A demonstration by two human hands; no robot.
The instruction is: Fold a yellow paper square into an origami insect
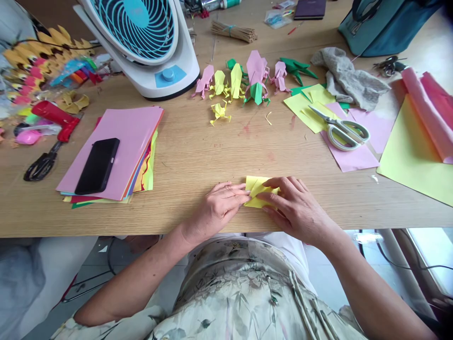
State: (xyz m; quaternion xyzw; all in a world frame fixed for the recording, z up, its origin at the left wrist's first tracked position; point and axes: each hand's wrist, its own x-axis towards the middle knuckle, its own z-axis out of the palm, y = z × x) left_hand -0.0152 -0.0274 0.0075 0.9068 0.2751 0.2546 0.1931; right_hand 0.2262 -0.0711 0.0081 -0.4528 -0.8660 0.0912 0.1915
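Observation:
A small piece of yellow origami paper (255,182), folded with crease lines on it, lies near the front edge of the table. My left hand (223,202) holds its left edge down, the fingers close together and the fingertips on the paper. From the other side, my right hand (297,206) pinches the right part with bent fingers, covering that side of the paper. Beyond my hands stands a group of folded paper figures, among them a yellow one (219,111), a pink one (255,66) and a green one (256,93).
Scissors (341,128) rest on yellow and pink sheets at the right, near a grey cloth (350,78). A black phone (97,166) lies on stacked coloured paper (132,130) at the left. Behind it stands a fan (170,78). A teal bag (385,33) is at the back right.

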